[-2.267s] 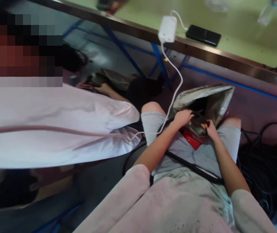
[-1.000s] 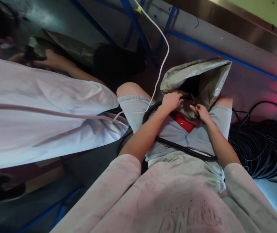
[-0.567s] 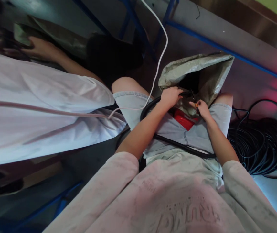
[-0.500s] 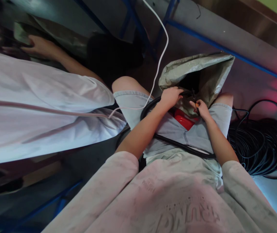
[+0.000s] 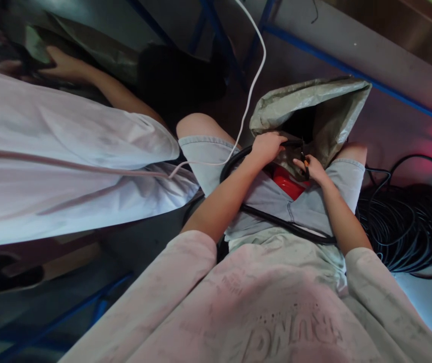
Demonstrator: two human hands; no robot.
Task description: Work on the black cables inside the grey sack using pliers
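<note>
My left hand (image 5: 266, 148) is closed around a thick black cable (image 5: 276, 220), which loops over my lap and under my forearms. My right hand (image 5: 316, 170) grips scissors (image 5: 305, 165) with black and orange handles. Their blades point away from me and sit at the stretch of cable just right of my left hand; whether they touch it I cannot tell. Between my knees a greenish-grey woven sack (image 5: 287, 104) gapes open, its inside dark. Below the hands a red object (image 5: 289, 183) lies on my lap, partly covered by the sack's edge.
A big coil of thin black cable (image 5: 408, 227) lies on the floor at my right. A white cord (image 5: 255, 83) hangs down across my left thigh. At left are another person's white shirt (image 5: 60, 126) and forearm (image 5: 113, 91). Blue metal frame bars (image 5: 314, 50) stand ahead.
The view has shifted slightly. My left hand stays on the cable, while the scissors in my right hand have turned a little, their blades still near the cable.
</note>
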